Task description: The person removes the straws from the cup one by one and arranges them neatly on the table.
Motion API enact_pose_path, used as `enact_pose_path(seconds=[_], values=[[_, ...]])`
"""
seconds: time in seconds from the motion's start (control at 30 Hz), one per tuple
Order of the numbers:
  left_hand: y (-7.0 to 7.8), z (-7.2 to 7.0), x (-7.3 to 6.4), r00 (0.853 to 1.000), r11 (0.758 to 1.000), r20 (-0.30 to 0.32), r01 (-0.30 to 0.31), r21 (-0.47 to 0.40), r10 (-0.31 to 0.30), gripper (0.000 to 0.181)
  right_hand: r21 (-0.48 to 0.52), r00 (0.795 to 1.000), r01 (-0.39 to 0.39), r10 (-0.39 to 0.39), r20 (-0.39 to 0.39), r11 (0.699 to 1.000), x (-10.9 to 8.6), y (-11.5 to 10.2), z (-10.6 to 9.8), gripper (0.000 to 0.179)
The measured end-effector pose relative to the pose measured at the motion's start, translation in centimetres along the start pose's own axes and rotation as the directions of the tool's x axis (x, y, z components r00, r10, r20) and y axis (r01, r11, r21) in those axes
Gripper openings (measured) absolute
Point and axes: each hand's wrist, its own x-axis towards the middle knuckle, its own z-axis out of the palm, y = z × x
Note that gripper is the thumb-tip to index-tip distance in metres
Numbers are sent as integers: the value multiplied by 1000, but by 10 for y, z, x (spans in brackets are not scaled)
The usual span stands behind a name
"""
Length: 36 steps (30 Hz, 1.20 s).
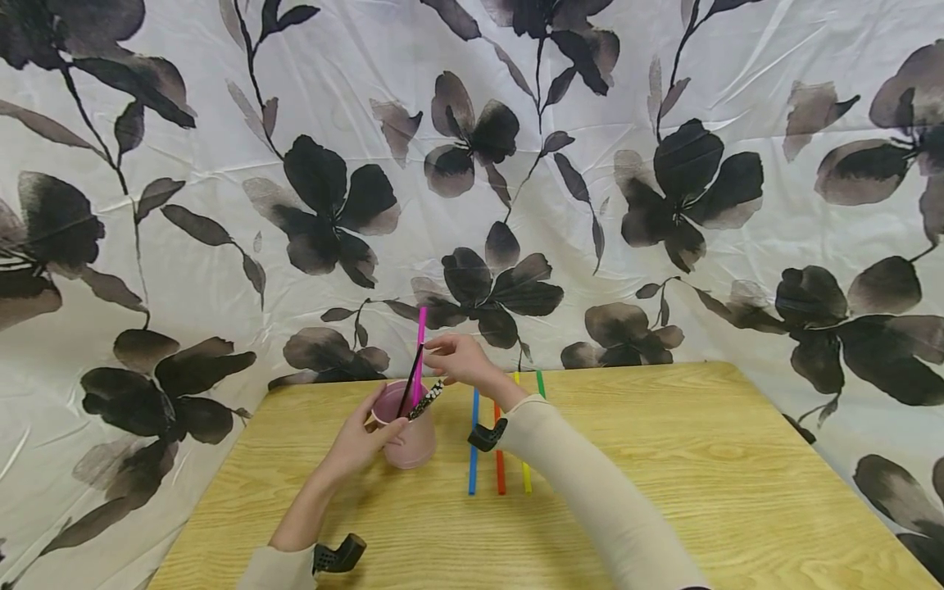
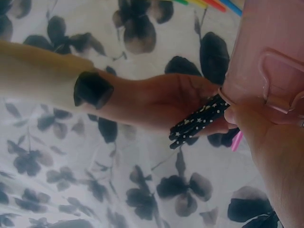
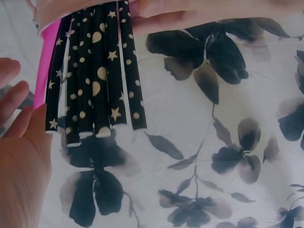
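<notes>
A pink cup (image 1: 410, 447) with a wire handle, seen in the left wrist view, stands on the table, gripped near its rim by my left hand (image 1: 363, 442). The left thumb presses its near side. Several black straws (image 3: 97, 76) with pale stars and dots stick out of it, one leaning apart from the bunch. Beside them rises a bright pink straw (image 1: 422, 324). My right hand (image 1: 463, 360) is over the cup, fingers loosely extended and apart from the thumb, fingertips right at the leaning black straw and the pink straw.
To the cup's right on the wooden table (image 1: 664, 459) lie a blue straw (image 1: 473, 475), an orange-red straw (image 1: 501, 475), a yellow straw (image 1: 527, 479) and a green straw (image 1: 541, 383), partly under my right arm. A floral cloth (image 1: 575, 246) hangs behind the table.
</notes>
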Motion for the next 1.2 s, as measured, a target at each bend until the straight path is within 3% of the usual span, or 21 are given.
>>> enact_pose_path(seconds=[0.23, 0.4, 0.53, 0.8, 1.03, 1.2], values=[[12, 3, -6, 1000, 1000, 0, -9, 27, 9, 76, 33, 999, -39, 39, 5, 999, 5, 7, 4, 36], [6, 1, -3, 999, 1000, 19, -26, 3, 26, 79, 78, 997, -67, 65, 30, 995, 12, 17, 7, 33], [3, 1, -2, 1000, 1000, 0, -13, 14, 13, 79, 89, 998, -66, 63, 29, 994, 15, 22, 9, 30], [3, 0, -2, 1000, 1000, 13, -23, 0, 23, 80, 77, 999, -21, 18, 38, 997, 17, 19, 13, 31], [6, 1, -2, 1000, 1000, 1, -7, 14, 7, 79, 81, 999, -31, 28, 44, 996, 16, 16, 15, 25], [-8, -2, 4, 1000, 999, -11, -17, 31, 17, 80, 72, 998, -47, 43, 53, 996, 14, 14, 16, 24]])
